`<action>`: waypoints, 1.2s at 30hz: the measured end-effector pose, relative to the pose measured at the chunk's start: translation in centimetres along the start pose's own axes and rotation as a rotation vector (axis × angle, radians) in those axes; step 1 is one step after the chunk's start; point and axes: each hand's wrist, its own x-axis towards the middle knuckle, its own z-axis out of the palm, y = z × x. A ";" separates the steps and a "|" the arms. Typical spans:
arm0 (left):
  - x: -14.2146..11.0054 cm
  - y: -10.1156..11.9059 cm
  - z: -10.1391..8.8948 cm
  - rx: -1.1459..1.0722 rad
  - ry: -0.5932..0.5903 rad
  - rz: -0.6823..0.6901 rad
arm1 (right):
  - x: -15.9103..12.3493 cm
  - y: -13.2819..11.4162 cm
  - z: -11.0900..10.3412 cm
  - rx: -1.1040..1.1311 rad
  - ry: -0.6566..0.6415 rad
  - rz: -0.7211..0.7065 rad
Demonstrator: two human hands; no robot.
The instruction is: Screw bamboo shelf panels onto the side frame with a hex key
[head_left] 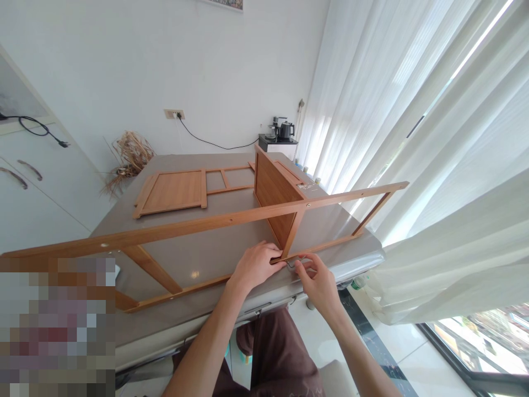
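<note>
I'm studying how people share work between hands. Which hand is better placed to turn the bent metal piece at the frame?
Probably the right hand: its fingertips are at the metal piece, while the left hand grips the frame close beside it.

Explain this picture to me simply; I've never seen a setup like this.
There's no robot here: one camera, worn on a person's head, looks forward and down at their bare hands. On the grey table stands an open wooden frame with a wooden panel set upright across it. Behind, at left, another panel lies flat. The left hand grips the frame near the panel's lower corner; the right holds what seems a small bent metal tool there.
</note>
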 end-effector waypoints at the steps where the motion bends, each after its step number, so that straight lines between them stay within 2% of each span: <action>1: 0.0 0.0 0.0 -0.001 -0.002 -0.002 | 0.0 0.0 -0.1 0.011 0.010 0.007; 4: 0.0 0.1 -0.1 -0.003 -0.007 -0.009 | 0.0 0.0 -0.4 -0.041 0.058 -0.044; 11: 0.0 0.1 -0.1 -0.010 -0.012 -0.014 | -0.4 0.3 -0.9 -0.290 0.229 -0.380; 16: 0.0 0.1 -0.1 -0.012 -0.009 -0.012 | -0.4 0.9 -1.0 -0.416 0.167 -0.573; 20: 0.0 0.1 -0.1 -0.014 -0.008 -0.011 | -0.2 1.7 -0.9 -0.409 0.077 -0.587; 25: 0.0 0.1 -0.1 -0.015 -0.011 -0.017 | 0.1 2.5 -0.4 -0.369 0.071 -0.559; 36: 0.0 0.1 -0.1 -0.011 -0.004 -0.012 | -0.2 1.7 -0.5 -0.325 -0.007 -0.542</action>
